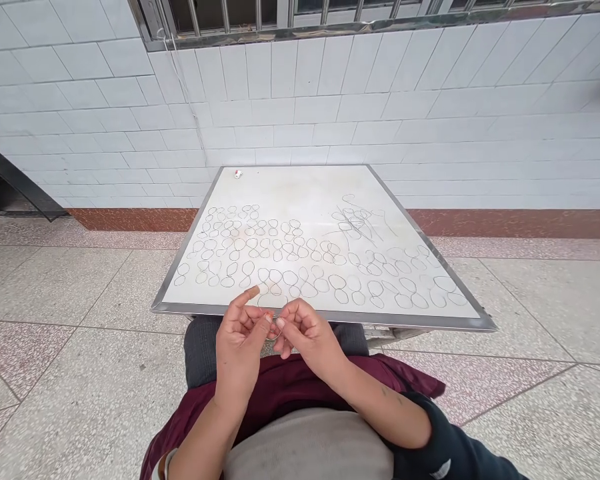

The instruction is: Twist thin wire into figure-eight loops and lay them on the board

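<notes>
A thin wire (276,339), bent into a loop, is pinched between my two hands in front of the table's near edge. My left hand (241,331) grips it between thumb and fingertips, with one finger raised. Close beside it, my right hand (306,335) pinches the wire too, its thumb nearly meeting the left one. The fingers hide part of the wire, and a small reddish spot shows at the left fingertips. Beyond my hands, rows of figure-eight wire pieces (339,281) lie flat on the white tabletop (300,183).
A loose tangle of wires (353,220) lies at the table's right rear. Near the far left corner sits a small red-and-white item (238,174). The table's metal rim (320,315) runs just past my hands, and a tiled wall (325,110) stands behind it.
</notes>
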A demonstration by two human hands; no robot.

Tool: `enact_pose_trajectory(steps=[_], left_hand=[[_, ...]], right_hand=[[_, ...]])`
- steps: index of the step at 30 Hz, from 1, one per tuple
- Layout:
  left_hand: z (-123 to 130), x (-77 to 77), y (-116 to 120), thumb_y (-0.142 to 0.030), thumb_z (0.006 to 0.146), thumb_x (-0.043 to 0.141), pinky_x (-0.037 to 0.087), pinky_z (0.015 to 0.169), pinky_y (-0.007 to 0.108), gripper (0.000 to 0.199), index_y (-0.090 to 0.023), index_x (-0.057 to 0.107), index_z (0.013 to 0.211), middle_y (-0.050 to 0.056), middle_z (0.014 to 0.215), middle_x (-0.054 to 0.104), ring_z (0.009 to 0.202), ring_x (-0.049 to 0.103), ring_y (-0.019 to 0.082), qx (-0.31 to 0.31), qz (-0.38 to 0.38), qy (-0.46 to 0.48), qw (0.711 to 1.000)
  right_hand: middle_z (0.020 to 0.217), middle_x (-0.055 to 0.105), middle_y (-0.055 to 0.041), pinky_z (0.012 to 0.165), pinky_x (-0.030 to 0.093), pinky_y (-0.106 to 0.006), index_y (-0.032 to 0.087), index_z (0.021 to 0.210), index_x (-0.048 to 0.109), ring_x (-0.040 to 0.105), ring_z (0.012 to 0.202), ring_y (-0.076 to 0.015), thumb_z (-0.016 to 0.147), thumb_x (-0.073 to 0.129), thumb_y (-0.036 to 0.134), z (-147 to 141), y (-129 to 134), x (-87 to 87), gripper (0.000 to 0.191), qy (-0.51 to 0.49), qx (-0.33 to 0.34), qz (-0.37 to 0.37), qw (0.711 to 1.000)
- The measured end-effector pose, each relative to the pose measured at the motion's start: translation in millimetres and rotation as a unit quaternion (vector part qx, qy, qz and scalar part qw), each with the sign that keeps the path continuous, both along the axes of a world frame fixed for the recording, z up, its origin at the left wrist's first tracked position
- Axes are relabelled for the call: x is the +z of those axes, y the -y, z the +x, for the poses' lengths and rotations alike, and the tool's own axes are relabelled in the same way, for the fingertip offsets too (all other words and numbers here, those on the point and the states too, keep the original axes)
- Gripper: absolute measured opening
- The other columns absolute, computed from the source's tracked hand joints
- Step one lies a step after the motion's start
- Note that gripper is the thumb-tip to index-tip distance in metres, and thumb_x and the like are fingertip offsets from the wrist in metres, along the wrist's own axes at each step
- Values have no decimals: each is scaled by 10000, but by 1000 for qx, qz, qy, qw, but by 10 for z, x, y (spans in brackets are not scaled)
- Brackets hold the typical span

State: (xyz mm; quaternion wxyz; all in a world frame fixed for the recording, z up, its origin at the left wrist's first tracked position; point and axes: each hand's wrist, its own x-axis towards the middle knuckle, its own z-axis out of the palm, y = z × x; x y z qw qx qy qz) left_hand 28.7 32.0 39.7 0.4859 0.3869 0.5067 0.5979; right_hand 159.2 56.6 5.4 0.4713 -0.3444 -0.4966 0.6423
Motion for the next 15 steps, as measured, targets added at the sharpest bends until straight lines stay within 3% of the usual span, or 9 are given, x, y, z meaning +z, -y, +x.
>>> enact_pose_trajectory(steps=[3,5,7,10,15], left_hand=[[-67,16,-10,-239,766,740,461,598,222,556,-226,530,1281,-59,706,585,607,551,92,-43,-26,66,997],[-95,42,-1,-224,743,758,437,569,220,636,-212,493,1321,-59,678,588,597,544,97,-84,-58,85,991],[-97,65,15,-212,730,767,420,555,224,692,-198,461,1350,-49,666,612,581,537,101,-119,-83,91,985],[-62,69,36,-199,719,768,404,539,227,730,-181,431,1366,-17,699,657,588,556,114,-145,-108,98,979],[-14,13,38,-182,741,746,405,526,215,665,-194,454,1338,-31,723,631,619,565,111,-132,-100,98,981]], right_hand=[[923,635,-16,495,493,-186,239,1018,599,595,717,-117,832,677,454,116,-91,-40,295,-36,51,29,998],[1182,597,-56,534,494,-192,272,1179,590,576,791,-121,792,700,516,192,-169,-67,471,-75,130,28,988],[1321,539,-77,513,472,-185,301,1294,541,583,806,-126,758,708,570,238,-230,-95,622,-111,218,16,969],[1277,582,-81,473,447,-174,308,1318,528,614,785,-140,745,728,557,239,-267,-147,656,-142,278,-12,950],[1147,644,-58,505,481,-185,276,1207,594,584,717,-114,738,779,428,199,-258,-248,526,-164,245,-41,955]])
